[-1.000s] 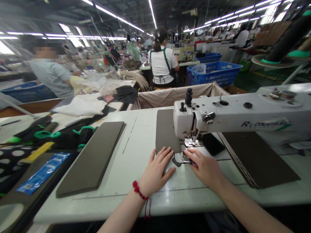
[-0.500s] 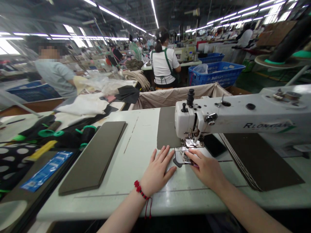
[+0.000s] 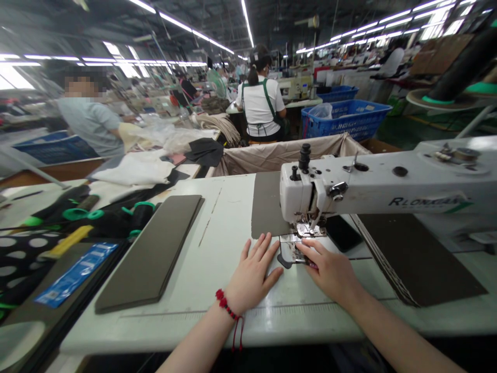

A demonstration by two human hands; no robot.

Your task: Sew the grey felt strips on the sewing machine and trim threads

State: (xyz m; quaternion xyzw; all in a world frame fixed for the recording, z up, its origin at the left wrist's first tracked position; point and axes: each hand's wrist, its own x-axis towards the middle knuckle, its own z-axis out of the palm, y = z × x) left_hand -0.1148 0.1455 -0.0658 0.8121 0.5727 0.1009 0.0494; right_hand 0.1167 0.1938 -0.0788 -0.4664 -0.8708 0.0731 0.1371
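Note:
My left hand [image 3: 254,272] lies flat on the pale green table, fingers spread, its fingertips by the near edge of a grey-brown panel [image 3: 267,207]. That panel runs beside and partly behind the head of a white sewing machine [image 3: 373,181]. My right hand [image 3: 330,269] rests at the metal plate [image 3: 289,249] below the needle, index finger stretched over it; the other fingers curl under, and a small pinkish bit shows beneath them. Whether they hold something is unclear. A dark phone-like slab [image 3: 344,233] lies behind my right hand.
Stacks of grey-brown panels lie left [image 3: 151,254] and right [image 3: 419,254]. Thread spools [image 3: 142,215] and a blue packet [image 3: 75,274] are at far left. Beyond the table are a cloth-lined bin [image 3: 248,158], a blue basket [image 3: 345,116] and two seated people.
Both hands keep nearly the same place and pose. The view has shifted very slightly, and the person ahead has moved their head a little.

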